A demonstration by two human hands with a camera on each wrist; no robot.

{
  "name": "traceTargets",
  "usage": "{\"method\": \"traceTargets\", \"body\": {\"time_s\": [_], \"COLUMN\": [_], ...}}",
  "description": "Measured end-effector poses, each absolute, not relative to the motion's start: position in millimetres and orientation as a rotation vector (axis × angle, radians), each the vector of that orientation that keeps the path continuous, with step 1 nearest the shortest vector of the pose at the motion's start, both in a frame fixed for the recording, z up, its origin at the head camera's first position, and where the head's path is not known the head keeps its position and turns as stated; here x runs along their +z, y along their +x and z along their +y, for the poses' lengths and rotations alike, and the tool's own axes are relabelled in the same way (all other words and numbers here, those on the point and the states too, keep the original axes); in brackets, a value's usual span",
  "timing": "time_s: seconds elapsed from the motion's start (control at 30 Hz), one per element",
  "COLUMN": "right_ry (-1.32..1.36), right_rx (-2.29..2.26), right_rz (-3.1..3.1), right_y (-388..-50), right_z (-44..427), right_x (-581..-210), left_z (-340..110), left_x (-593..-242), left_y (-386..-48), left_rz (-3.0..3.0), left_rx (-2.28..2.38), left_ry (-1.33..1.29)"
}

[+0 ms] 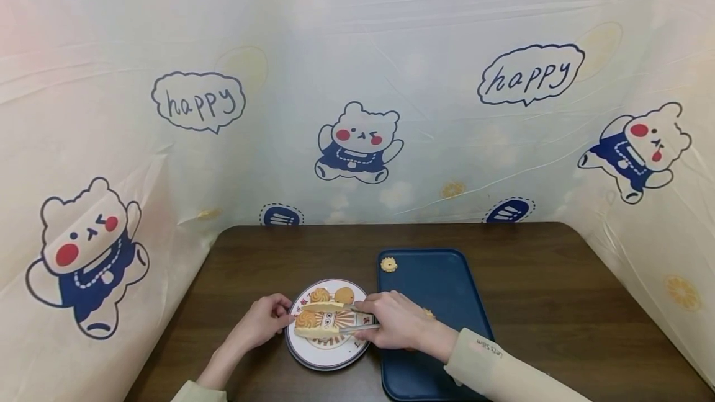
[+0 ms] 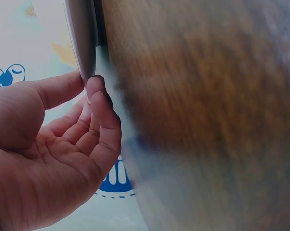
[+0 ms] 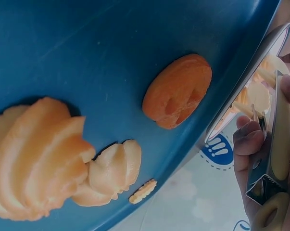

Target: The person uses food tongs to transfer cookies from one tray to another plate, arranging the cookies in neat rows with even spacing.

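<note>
In the head view, the left hand (image 1: pixel 261 322) has fingers pinched on the plate (image 1: pixel 303 347), which lies just to their right. The right hand (image 1: pixel 398 321) has fingers clamped round the tongs (image 1: pixel 359 329), whose tips reach leftward over the plate with a swirl cookie (image 1: pixel 305 319) between them (gripped or merely flanked, I cannot tell). The step in hand looks like setting that cookie down; if so, the next move calls for spreading the tips gently without nudging the two cookies (image 1: pixel 332 295) just beyond.

In the left wrist view, the thumb is on one face of the rim and a fingertip on the other, a steadying hold, I judge.

In the right wrist view, an oval cookie (image 3: pixel 178 91) and other swirls (image 3: pixel 44 159) lie on the tray (image 3: pixel 111 57), apart from the right fingers.
</note>
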State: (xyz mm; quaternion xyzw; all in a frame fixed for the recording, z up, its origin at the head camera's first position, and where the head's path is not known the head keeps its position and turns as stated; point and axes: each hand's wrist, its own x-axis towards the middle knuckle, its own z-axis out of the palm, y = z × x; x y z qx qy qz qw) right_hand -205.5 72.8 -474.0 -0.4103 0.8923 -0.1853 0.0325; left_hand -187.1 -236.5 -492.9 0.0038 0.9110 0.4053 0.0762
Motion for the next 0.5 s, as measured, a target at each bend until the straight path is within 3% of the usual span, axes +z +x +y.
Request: {"method": "traceTargets", "body": {"time_s": [0.5], "right_ry": [-1.251], "right_rx": [-0.594], "right_rz": [2.780], "right_y": [-201.2], "right_z": [77.5], "right_x": [-462.8], "left_z": [-236.6], "left_x": [-493.4], "left_y": [-187.2], "left_rz": [2.741], "left_rx": [1.208], "left_ry": [0.008]}}
